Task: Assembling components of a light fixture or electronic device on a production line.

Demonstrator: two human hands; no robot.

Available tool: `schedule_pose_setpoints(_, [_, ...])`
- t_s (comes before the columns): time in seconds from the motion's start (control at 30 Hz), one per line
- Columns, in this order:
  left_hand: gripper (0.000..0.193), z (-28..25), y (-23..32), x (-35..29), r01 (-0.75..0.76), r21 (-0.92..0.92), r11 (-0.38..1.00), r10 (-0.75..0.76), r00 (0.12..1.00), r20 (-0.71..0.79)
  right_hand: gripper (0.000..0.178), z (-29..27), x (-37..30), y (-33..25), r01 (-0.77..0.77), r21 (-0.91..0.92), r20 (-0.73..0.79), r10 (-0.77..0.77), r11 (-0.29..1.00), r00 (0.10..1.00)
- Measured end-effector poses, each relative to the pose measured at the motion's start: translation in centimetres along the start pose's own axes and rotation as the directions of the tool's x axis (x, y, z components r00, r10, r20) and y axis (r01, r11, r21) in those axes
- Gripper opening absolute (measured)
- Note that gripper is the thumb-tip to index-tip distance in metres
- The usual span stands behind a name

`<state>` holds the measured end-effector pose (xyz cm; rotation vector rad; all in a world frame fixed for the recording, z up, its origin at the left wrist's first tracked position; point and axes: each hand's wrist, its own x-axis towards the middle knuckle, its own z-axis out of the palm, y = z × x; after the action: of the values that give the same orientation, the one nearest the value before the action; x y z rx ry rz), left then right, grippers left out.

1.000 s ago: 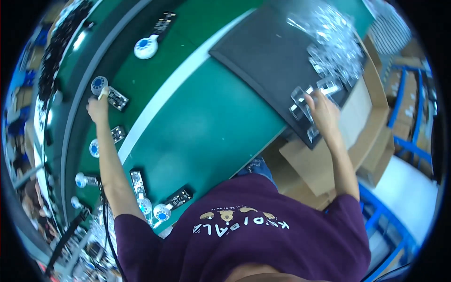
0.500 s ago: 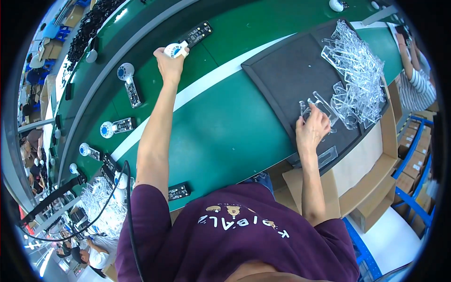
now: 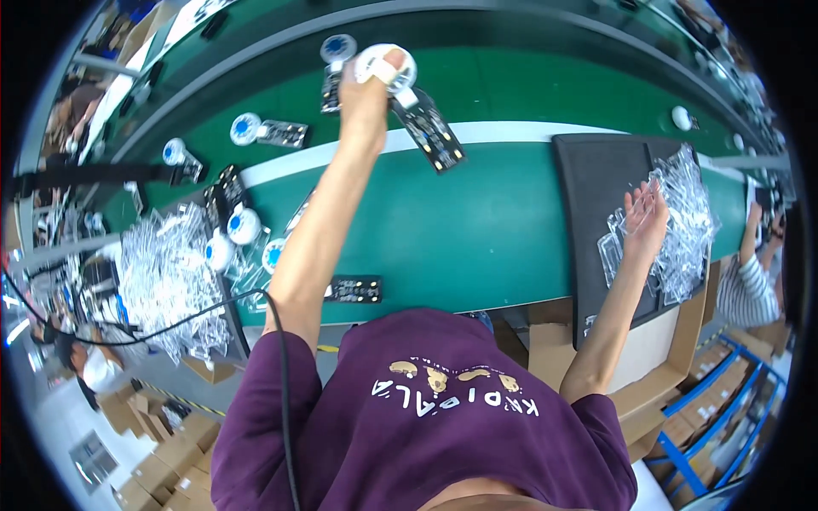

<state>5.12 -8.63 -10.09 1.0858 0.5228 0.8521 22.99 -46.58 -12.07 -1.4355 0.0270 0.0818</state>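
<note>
Nearest the body, a small black circuit board (image 3: 356,289) lies on the green bench (image 3: 477,238) beside the left forearm. Further left, a heap of clear plastic blister shells (image 3: 166,281) holds several white-and-blue round parts (image 3: 243,228). On the right, the right hand (image 3: 645,223) rests with fingers spread on a pile of clear plastic trays (image 3: 682,221) on a dark grey mat (image 3: 596,204); grip loose, flat on the top tray, nothing clenched. Farther out, the left hand (image 3: 368,94) is closed around a white round disc with a long black board strip (image 3: 409,98), lifted just over the white line on the bench. Beyond it, more white-and-blue disc units (image 3: 266,130) sit untouched on the belt. Judging progress: one unit is picked up, not yet placed in a tray; several units on the belt and many empty trays are left.
</note>
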Motion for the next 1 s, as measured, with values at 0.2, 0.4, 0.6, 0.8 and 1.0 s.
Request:
schedule_pose_setpoints(0.2, [0.048, -3.6, 0.9, -4.2, 0.312, -0.058, 0.948, -0.313, 0.950, -0.009, 0.047, 18.9, -14.3, -1.4, 0.556, -0.390, 0.593, -0.261, 0.734, 0.762])
schedule_pose_setpoints(0.4, [0.055, -6.7, 0.7, -5.9, 0.226, -0.137, 0.964, -0.239, 0.967, -0.087, 0.043, 24.8, -21.4, 3.2, 0.825, -0.420, 0.730, -0.399, 0.378, 0.555])
schedule_pose_setpoints(0.6, [0.061, -7.3, 1.4, -7.6, 0.177, -0.081, 0.981, -0.188, 0.970, -0.153, 0.046, 26.1, -24.3, 4.3, 0.836, -0.437, 0.735, -0.405, 0.332, 0.544])
schedule_pose_setpoints(0.8, [0.060, -7.3, 2.7, -7.4, 0.101, -0.136, 0.986, -0.122, 0.980, -0.155, 0.052, 25.1, -23.5, 5.4, 0.858, -0.406, 0.758, -0.409, 0.315, 0.508])
schedule_pose_setpoints(1.0, [0.057, -8.4, 1.2, -9.1, 0.129, -0.323, 0.937, -0.105, 0.990, 0.090, 0.056, 23.0, -23.0, 3.3, 0.808, -0.393, 0.735, -0.378, 0.439, 0.563])
